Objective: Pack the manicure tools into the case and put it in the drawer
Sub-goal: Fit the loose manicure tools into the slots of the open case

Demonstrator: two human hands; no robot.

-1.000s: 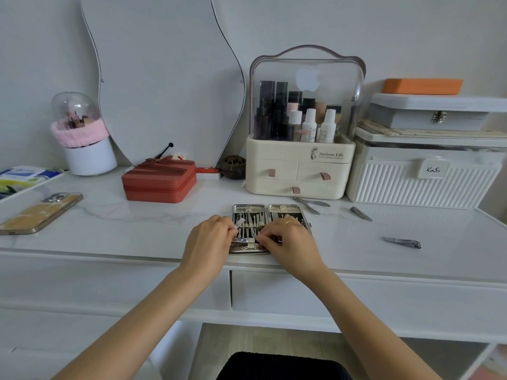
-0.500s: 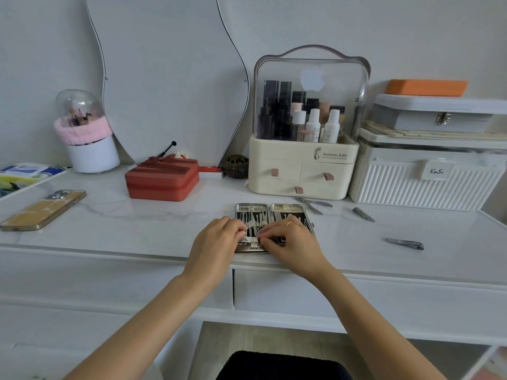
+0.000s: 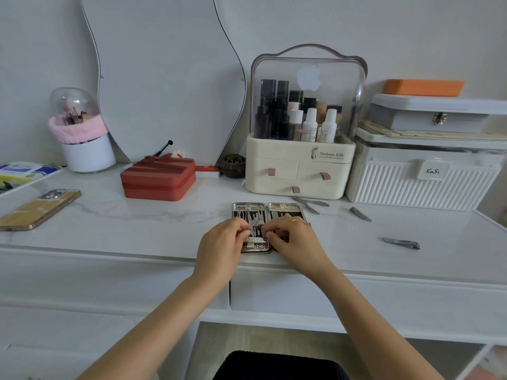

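Three loose tools remain out on the worktop while you work over the open case (image 3: 269,208), which lies flat at the front edge of the worktop, directly above the seam between the two drawer fronts. Your left hand (image 3: 219,248) and right hand (image 3: 295,242) meet over its left half, fingertips curled in and pinching a slim metal tool (image 3: 255,224) between them; you appear to be seating it under its strap, though exactly which tool it is stays too small to tell.

So the packing step is in hand and not finished. To the right of the case, near the back, lies a pair of nippers (image 3: 308,204); further right is a small clipper (image 3: 360,214), and well apart, toward the right edge, a larger clipper (image 3: 402,243).

Once this piece sits flat, your next move is probably a reach with the right hand for the nippers, the closest of the three. Mind that each tool tucks fully into its slot, or the two halves may not fold shut. The drawer (image 3: 356,300) below is closed, so it needs opening.
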